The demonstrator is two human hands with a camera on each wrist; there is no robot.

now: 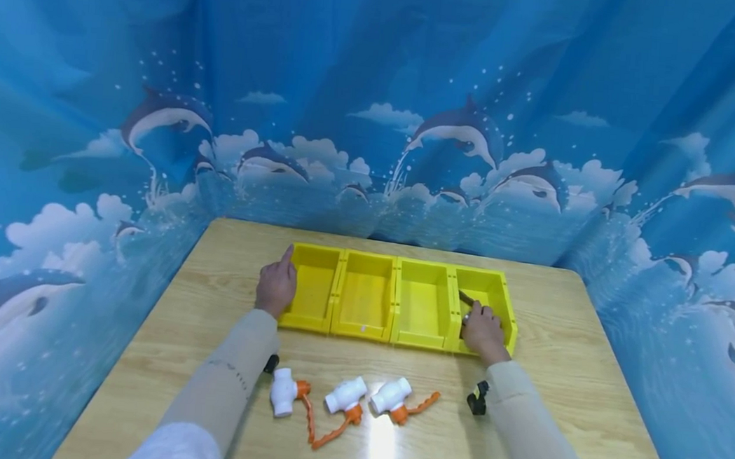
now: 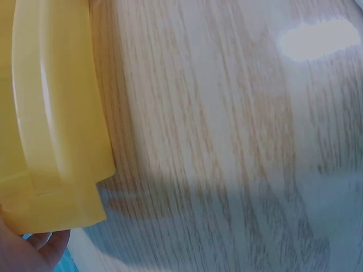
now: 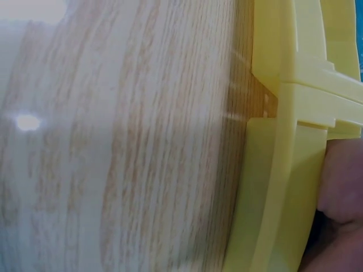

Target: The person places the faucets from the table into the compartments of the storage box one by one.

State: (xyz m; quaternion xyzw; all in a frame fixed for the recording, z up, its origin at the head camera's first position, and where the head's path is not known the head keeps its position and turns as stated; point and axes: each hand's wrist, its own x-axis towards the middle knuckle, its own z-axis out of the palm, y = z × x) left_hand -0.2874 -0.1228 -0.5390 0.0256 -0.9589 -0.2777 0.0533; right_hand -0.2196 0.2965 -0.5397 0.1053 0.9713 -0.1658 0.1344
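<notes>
Several yellow bins stand joined in a row on the wooden table. My left hand [image 1: 277, 284] grips the outer side wall of the leftmost bin [image 1: 313, 286], its index finger stretched along the rim. In the left wrist view, fingertips [image 2: 54, 249] show against that bin's outer side. My right hand [image 1: 484, 329] reaches down into the rightmost bin [image 1: 509, 315] and holds a dark object [image 1: 466, 299] with a bar-like end; most of it is hidden by the hand, and I cannot tell its kind. In the right wrist view, the near wall [image 3: 283, 187] partly covers the fingers.
Three white plastic ball valves with orange handles lie in front of the bins: a left one [image 1: 282, 393], a middle one [image 1: 346, 395] and a right one [image 1: 392, 395]. A blue dolphin-print curtain [image 1: 374, 117] surrounds the table's back and sides.
</notes>
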